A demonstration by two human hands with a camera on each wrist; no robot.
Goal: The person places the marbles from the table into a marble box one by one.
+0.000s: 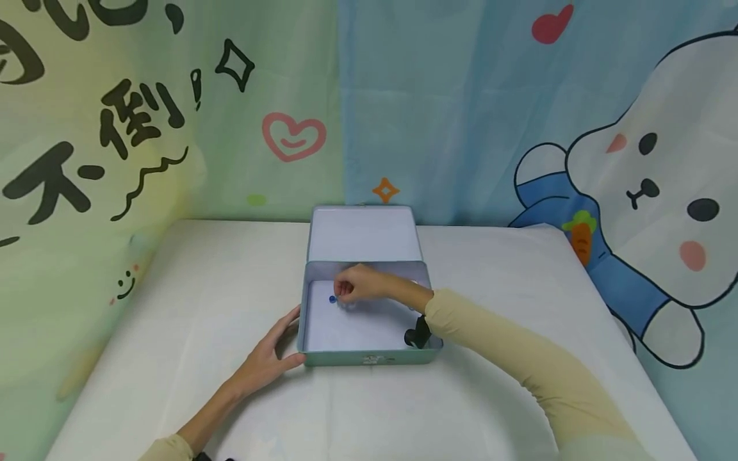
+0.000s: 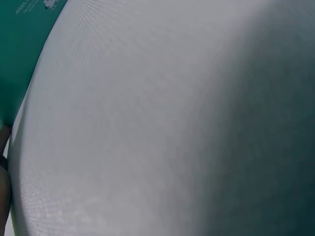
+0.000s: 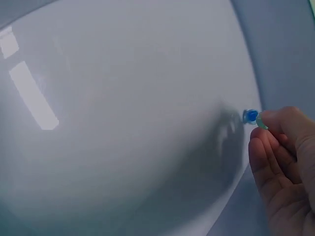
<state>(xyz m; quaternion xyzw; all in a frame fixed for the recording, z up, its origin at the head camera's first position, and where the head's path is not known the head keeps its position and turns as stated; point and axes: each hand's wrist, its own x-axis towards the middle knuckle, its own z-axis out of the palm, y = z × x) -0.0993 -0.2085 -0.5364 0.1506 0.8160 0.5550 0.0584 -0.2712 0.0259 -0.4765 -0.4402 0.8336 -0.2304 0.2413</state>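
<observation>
A shallow tin box, green outside and pale inside, stands with its lid raised at the back. My right hand is inside it, toward the left, and pinches a small, clear greenish piece like a glass marble between thumb and fingers. Close beside those fingertips lies a small blue marble on the box floor; the right wrist view shows this blue marble near the wall. Outside, my left hand rests against the box's left side, fingers extended. The left wrist view catches only the box's green wall and a sliver of hand.
A white cloth covers the table around the box. Printed curtains hang behind and at the sides. A black wrist device sits on the right forearm, over the box's front right corner.
</observation>
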